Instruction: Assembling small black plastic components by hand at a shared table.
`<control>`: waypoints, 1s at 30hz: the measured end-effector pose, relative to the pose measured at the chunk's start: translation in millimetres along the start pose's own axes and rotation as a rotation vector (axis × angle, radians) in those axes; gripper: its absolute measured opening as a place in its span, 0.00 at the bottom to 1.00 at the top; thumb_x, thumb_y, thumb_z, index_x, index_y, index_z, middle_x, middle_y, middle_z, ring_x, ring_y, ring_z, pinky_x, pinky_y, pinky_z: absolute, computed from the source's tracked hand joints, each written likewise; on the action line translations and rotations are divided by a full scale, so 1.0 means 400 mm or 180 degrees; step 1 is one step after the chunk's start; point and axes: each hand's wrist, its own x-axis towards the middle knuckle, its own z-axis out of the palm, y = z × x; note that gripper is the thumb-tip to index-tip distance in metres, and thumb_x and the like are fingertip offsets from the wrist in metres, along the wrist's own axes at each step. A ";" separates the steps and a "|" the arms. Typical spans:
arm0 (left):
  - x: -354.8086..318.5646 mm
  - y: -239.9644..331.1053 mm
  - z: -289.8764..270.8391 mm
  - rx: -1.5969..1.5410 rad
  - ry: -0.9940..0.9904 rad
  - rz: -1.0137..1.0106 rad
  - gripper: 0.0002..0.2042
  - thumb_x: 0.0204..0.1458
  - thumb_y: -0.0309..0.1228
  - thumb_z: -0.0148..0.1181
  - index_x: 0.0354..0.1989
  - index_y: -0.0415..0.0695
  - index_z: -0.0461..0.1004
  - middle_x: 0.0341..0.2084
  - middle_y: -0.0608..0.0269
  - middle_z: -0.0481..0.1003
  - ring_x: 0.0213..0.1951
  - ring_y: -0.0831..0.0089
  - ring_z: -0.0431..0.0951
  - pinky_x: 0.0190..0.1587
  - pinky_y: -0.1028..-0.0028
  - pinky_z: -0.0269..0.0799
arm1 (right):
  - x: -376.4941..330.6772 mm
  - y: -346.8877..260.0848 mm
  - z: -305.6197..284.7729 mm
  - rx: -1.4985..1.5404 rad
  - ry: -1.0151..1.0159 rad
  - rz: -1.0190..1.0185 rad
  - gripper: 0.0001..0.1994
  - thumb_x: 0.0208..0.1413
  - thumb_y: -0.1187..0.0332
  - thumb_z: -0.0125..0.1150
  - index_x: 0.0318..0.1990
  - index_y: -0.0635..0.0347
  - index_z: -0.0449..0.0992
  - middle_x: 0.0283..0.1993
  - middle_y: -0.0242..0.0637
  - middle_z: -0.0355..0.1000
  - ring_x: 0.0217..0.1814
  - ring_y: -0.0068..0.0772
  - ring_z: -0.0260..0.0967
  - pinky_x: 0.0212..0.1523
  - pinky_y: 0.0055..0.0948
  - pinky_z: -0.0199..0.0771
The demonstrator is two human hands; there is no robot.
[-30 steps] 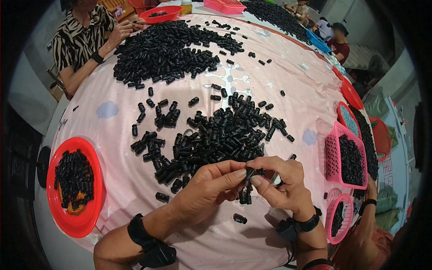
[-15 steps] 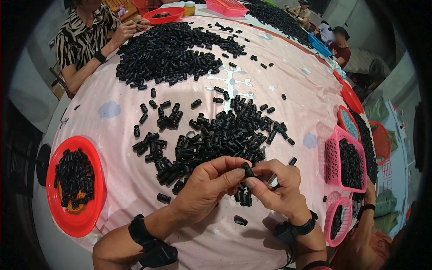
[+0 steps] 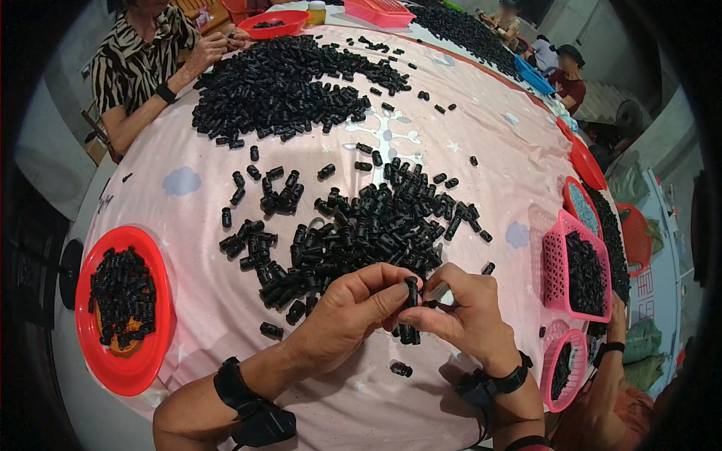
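Observation:
My left hand [image 3: 359,310] pinches a small black plastic cylinder [image 3: 411,292], which looks like a cord lock, upright between thumb and forefinger. Close beside it, my right hand [image 3: 468,312] has its thumb and forefinger pressed on a tiny dark piece [image 3: 430,304] against the cylinder's side. Something pale shows under the right fingers, too unclear to name. Beyond my hands spreads a loose heap of the same black cylinders [image 3: 361,233]. One single cylinder [image 3: 401,369] lies on the cloth below my hands.
A red plate [image 3: 165,353] with black cylinders stands at left. On the right are pink baskets [image 3: 553,278] of black parts and a red dish of grey-blue bits [image 3: 583,207]. A bigger black pile [image 3: 278,90] lies far left near a co-worker. Another person's arm [image 3: 609,368] is at right.
The cylinder in my left hand has turned more upright. My right fingers have drawn slightly away to the right, and a tiny dark piece now shows between them.

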 end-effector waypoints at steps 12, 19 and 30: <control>0.000 -0.006 0.004 -0.0016 -0.0001 -0.0098 0.11 0.61 0.31 0.50 0.49 0.42 0.69 0.36 0.68 0.73 0.37 0.84 0.73 0.42 0.82 0.70 | -0.002 0.018 0.006 -0.0611 0.0016 -0.0217 0.25 0.39 0.45 0.69 0.25 0.57 0.67 0.12 0.35 0.63 0.13 0.34 0.67 0.13 0.27 0.62; 0.002 -0.005 0.008 0.0058 0.0047 -0.0174 0.11 0.61 0.31 0.49 0.49 0.42 0.69 0.35 0.69 0.73 0.37 0.84 0.73 0.42 0.82 0.70 | -0.002 0.025 0.004 -0.0753 0.0069 -0.0352 0.25 0.39 0.43 0.68 0.25 0.57 0.67 0.11 0.34 0.61 0.12 0.33 0.66 0.13 0.27 0.60; -0.003 0.001 0.008 0.0233 0.0114 -0.0223 0.11 0.61 0.33 0.50 0.50 0.44 0.69 0.36 0.69 0.74 0.36 0.86 0.73 0.39 0.84 0.69 | 0.004 0.024 0.004 -0.1013 0.0121 -0.0554 0.26 0.40 0.42 0.67 0.24 0.56 0.65 0.11 0.32 0.62 0.11 0.30 0.64 0.11 0.25 0.58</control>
